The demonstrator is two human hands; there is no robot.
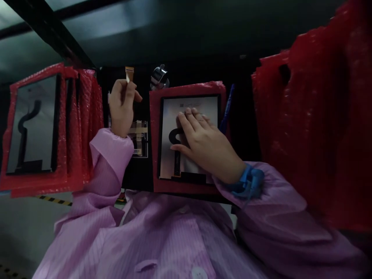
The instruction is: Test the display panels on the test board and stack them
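My left hand [122,104] is raised left of centre, pinching a small tan strip [129,73] that looks like a flex connector or piece of tape. Flat on a display panel [167,112] rests my right hand [200,139], its fingers stretched out. The panel has a silvery back, a black frame and a curved black ribbon cable [174,136]. Part of that cable is hidden under my right hand. Beneath the panel lies a red bubble-wrap sheet [155,155]. Below my left wrist is a flat piece with tan tape strips [141,139].
Red bubble-wrap sleeves stand at left, with another panel [37,124] on them. More red bubble wrap [305,116] is piled at right. A shiny metal object [159,77] sits behind the centre sheet, and a blue pen-like object [228,108] lies on its right.
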